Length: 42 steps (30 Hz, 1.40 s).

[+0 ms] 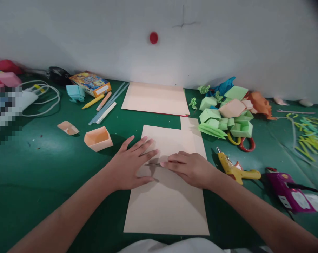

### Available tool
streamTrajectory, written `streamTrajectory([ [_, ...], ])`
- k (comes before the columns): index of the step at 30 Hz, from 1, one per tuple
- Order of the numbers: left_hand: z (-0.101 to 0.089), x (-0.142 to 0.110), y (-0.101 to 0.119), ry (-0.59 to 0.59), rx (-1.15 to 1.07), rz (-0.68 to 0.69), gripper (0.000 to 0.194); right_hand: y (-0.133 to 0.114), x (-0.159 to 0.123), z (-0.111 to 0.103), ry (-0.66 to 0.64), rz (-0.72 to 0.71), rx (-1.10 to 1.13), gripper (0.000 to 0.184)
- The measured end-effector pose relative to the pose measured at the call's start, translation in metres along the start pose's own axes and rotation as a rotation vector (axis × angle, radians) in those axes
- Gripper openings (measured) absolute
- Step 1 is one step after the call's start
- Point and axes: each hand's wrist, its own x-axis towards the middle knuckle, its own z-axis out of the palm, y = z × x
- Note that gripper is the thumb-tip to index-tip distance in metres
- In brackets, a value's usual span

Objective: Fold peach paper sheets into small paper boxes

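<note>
A pale peach sheet of paper (166, 214) lies on the green table in front of me. My left hand (134, 163) rests flat on its left side with fingers spread. The fingers of my right hand (189, 168) are bent and pressed together at a raised paper edge near the middle. A thin dark gap (155, 164) shows along that edge between the two hands. Under the upper right part, another peach piece (189, 123) sticks out. To the left of my left hand stands a small folded peach paper box (98, 138).
A stack of peach sheets (156, 98) lies by the wall. On the right are green folded paper pieces (235, 126), scissors (247, 144), a yellow glue gun (235, 170) and a purple power strip (287, 193). Glue sticks (106, 112) and a crayon box (92, 83) lie back left.
</note>
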Motion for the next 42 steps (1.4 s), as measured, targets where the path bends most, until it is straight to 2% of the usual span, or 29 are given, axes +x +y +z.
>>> streamTrajectory([
  [3, 0.006, 0.006, 0.007, 0.047, -0.004, 0.027, 0.091, 0.001, 0.000, -0.001, -0.014, -0.006, -0.009, 0.041],
  [6, 0.012, 0.008, 0.011, 0.040, 0.020, 0.027, 0.101, 0.001, 0.000, -0.001, -0.022, -0.004, -0.020, 0.042],
  [24, 0.010, 0.008, 0.011, -0.024, 0.038, 0.014, 0.100, 0.006, -0.014, -0.002, -0.030, 0.008, -0.061, 0.042],
  [42, 0.011, 0.008, 0.010, 0.020, 0.038, 0.021, 0.101, 0.011, -0.025, -0.007, -0.007, 0.000, -0.053, 0.044],
])
